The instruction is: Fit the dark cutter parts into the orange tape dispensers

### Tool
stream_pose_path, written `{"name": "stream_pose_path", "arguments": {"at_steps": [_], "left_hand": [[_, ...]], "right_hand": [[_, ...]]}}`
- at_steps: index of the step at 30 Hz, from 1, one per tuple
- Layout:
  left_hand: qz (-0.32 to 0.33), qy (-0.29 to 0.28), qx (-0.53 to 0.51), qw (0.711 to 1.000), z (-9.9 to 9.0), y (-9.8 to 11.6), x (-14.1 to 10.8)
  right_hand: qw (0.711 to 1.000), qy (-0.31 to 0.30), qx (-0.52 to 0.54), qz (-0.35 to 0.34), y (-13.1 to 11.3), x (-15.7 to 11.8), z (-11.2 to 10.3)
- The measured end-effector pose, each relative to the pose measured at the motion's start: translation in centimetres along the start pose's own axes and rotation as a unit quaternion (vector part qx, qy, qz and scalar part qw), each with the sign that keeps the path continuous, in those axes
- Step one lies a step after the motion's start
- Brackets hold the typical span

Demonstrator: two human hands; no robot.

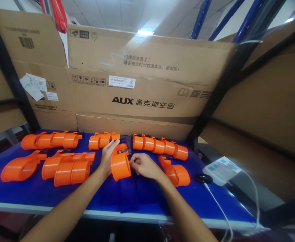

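My left hand point(108, 155) is wrapped round the side of an orange ring-shaped part point(120, 167), which hangs above the blue tabletop near the middle. The part has an orange arm at its top with a dark piece behind it. Just right of the ring, my right hand point(142, 165) has its fingers curled in a pinch at the part's edge. Something small and dark shows at those fingertips, too small to make out. A dark flat tray-like object point(128, 141) lies behind the held part, partly hidden by it.
Rows of orange rings stand at the back left point(58, 139), back middle point(94, 142) and back right point(159, 146). More rings lie at the front left point(72, 173) and right point(182, 174). A black puck point(203, 178) and a white cabled device point(221, 169) sit far right. Cardboard point(92, 101) walls the back.
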State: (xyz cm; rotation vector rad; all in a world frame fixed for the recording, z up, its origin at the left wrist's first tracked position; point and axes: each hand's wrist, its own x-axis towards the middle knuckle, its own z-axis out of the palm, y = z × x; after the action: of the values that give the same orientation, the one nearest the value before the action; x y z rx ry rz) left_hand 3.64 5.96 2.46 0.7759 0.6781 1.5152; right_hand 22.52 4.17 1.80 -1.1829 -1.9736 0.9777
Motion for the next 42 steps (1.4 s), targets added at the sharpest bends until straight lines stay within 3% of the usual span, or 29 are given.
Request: {"name": "stream_pose_path", "arguments": {"at_steps": [5, 11, 16, 21, 28, 42], "left_hand": [[0.024, -0.038, 0.067, 0.997, 0.3, -0.3, -0.3], [0.039, -0.153, 0.162, 0.974, 0.6, -0.8, -0.9], [0.024, -0.18, 0.184, 0.966, 0.8, -0.9, -1.0], [0.006, -0.176, 0.184, 0.967, 0.7, -1.2, -0.9], [0.005, -0.18, 0.187, 0.966, 0.7, -0.9, -0.8], [0.009, -0.179, 0.185, 0.966, 0.4, -1.2, -0.6]], "right_hand": [[0.988, 0.139, 0.011, -0.072, -0.8, 0.2, -0.8], [0.972, 0.191, -0.083, -0.112, -1.5, -0.1, -0.7], [0.954, 0.228, -0.121, -0.155, -0.8, -0.1, -0.1], [0.945, 0.238, -0.147, -0.173, -0.3, -0.1, 0.1], [0.956, 0.181, -0.138, -0.184, -0.3, 0.0, -0.2], [0.956, 0.167, -0.148, -0.188, -0.1, 0.1, -0.6]]}}
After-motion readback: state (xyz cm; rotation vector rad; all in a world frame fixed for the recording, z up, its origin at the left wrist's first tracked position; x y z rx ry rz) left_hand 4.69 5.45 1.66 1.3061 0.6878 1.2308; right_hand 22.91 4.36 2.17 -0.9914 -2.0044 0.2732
